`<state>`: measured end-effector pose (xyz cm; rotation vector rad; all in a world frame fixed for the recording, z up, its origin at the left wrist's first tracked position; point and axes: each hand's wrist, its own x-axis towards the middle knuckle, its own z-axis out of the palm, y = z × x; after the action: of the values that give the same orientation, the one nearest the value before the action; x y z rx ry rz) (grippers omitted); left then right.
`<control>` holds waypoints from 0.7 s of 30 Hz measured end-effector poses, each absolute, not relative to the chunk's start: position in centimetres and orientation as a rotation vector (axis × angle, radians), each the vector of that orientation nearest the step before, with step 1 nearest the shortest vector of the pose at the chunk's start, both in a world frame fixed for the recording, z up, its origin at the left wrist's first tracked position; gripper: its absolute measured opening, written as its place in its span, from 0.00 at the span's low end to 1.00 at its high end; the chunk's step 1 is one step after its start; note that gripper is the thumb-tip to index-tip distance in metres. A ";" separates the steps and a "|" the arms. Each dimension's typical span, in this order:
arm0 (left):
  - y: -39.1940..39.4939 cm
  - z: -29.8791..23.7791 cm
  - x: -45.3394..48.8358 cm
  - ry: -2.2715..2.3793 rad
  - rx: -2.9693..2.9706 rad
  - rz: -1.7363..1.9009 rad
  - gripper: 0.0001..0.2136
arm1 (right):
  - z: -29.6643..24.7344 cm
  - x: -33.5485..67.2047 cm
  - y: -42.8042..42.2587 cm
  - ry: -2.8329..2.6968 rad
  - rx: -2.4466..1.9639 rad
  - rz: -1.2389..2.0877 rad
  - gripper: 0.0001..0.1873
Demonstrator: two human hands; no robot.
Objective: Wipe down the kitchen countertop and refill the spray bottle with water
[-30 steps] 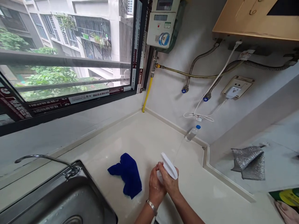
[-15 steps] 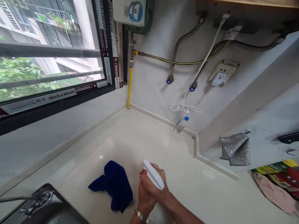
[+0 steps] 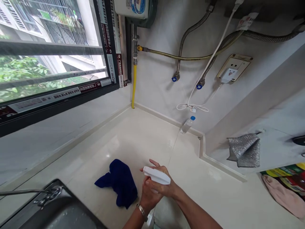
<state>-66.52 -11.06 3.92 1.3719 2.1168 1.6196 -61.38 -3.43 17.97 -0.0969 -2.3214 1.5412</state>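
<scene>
A spray bottle with a white trigger head (image 3: pixel 156 176) is in both my hands, its nozzle pointing to the left. My right hand (image 3: pixel 168 185) wraps the head from the right, with one finger sticking out beyond it. Against it from the left, my left hand (image 3: pixel 149 194), with a metal bracelet at the wrist, closes around the part under the head. The hands hide most of the bottle's neck and trigger. To their left, a crumpled dark blue cloth (image 3: pixel 125 187) lies on the pale countertop (image 3: pixel 143 140), not touched by either hand.
A metal sink (image 3: pixel 69 211) is at the lower left. A clear bottle with a blue cap (image 3: pixel 187 125) stands by the back wall under a hanging white cable (image 3: pixel 190 105). At right hangs a silver cloth (image 3: pixel 245 151) above a pink cloth (image 3: pixel 283 194).
The spray head has turned, so its nozzle now points more to the left than upward. A finger of my right hand has stretched out. The view has shifted slightly.
</scene>
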 end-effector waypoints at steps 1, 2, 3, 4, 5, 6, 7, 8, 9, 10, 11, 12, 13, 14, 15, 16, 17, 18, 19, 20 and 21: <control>-11.2 3.8 -66.6 2.098 1.392 1.596 0.12 | 18.0 -61.3 -3.3 -2.315 -0.093 1.556 0.20; -11.3 3.7 -66.6 2.091 1.391 1.579 0.13 | 17.9 -61.3 -3.3 -2.309 -0.097 1.568 0.19; -11.3 3.7 -66.6 2.092 1.381 1.568 0.14 | 17.9 -61.2 -3.2 -2.306 -0.103 1.578 0.19; -11.4 3.7 -66.6 2.090 1.367 1.561 0.15 | 17.8 -61.1 -3.1 -2.303 -0.107 1.587 0.20; -11.5 3.6 -66.6 2.084 1.344 1.563 0.17 | 17.7 -61.0 -3.0 -2.304 -0.105 1.595 0.20; -11.5 3.6 -66.6 2.080 1.317 1.572 0.19 | 17.7 -61.0 -2.9 -2.306 -0.096 1.604 0.20; -11.5 3.6 -66.6 2.074 1.290 1.583 0.19 | 17.7 -60.9 -2.8 -2.308 -0.084 1.615 0.20; -11.6 3.5 -66.6 2.069 1.263 1.599 0.20 | 17.7 -60.9 -2.8 -2.312 -0.071 1.627 0.21; -11.6 3.4 -66.7 2.065 1.240 1.618 0.20 | 17.7 -60.9 -2.7 -2.315 -0.062 1.639 0.21; -11.6 3.3 -66.7 2.061 1.227 1.637 0.22 | 17.7 -60.8 -2.7 -2.316 -0.060 1.651 0.21; -11.6 3.1 -66.8 2.064 1.227 1.657 0.23 | 17.7 -60.8 -2.7 -2.314 -0.065 1.665 0.21; -11.6 2.9 -66.8 2.076 1.232 1.677 0.26 | 17.7 -60.8 -2.8 -2.307 -0.079 1.676 0.21; -11.6 2.7 -66.9 2.100 1.233 1.700 0.28 | 17.6 -60.7 -2.9 -2.295 -0.105 1.689 0.22; -11.5 2.5 -66.9 2.133 1.224 1.725 0.30 | 17.5 -60.6 -3.0 -2.277 -0.141 1.704 0.22; -11.4 2.3 -66.9 2.169 1.206 1.748 0.31 | 17.4 -60.6 -3.1 -2.254 -0.185 1.718 0.22; -11.3 2.1 -66.9 2.196 1.184 1.771 0.32 | 17.2 -60.5 -3.3 -2.229 -0.233 1.732 0.22; -11.2 2.0 -66.9 2.207 1.166 1.789 0.33 | 17.0 -60.5 -3.5 -2.203 -0.283 1.748 0.22; -11.0 2.0 -66.9 2.199 1.154 1.799 0.33 | 16.7 -60.5 -3.7 -2.172 -0.328 1.765 0.22; -11.0 2.2 -66.9 2.179 1.143 1.804 0.33 | 16.5 -60.6 -3.9 -2.139 -0.365 1.783 0.23; -10.9 2.4 -66.8 2.153 1.132 1.810 0.32 | 16.2 -60.7 -4.1 -2.102 -0.396 1.800 0.23; -10.9 2.7 -66.8 2.127 1.119 1.817 0.32 | 16.0 -60.8 -4.3 -2.054 -0.424 1.814 0.24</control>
<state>-66.82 -10.88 2.68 1.1189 2.1273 1.8170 -60.83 -4.29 15.96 -0.4242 -2.0544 1.8141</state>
